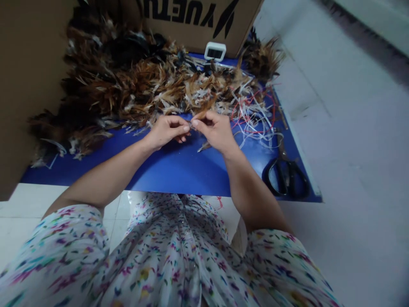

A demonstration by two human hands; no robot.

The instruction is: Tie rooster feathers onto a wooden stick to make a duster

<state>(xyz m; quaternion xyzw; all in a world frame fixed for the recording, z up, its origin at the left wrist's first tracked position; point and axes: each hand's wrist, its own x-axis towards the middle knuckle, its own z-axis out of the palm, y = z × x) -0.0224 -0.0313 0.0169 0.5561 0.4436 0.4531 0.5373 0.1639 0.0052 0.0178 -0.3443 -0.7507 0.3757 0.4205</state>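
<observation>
Both hands meet over the near part of a blue table (179, 170). Thumb and fingertips of my left hand (165, 132) are pinched together at the lower end of a small brown feather (207, 106). Closed on that same feather is my right hand (217, 131), and the brown tip sticks up behind its fingers. The fingertips almost touch, so the feather's base is mostly hidden. Just beyond my hands spreads a large heap of brown, black and whitish feathers (134, 87). One loose feather (204, 147) lies under my right hand.
Black-handled scissors (284, 177) lie at the front right corner. Tangled white and red strips (254, 115) rest right of my hands. A white-framed device (215, 51) stands before a cardboard box (191, 30). More cardboard (28, 94) rises at the left.
</observation>
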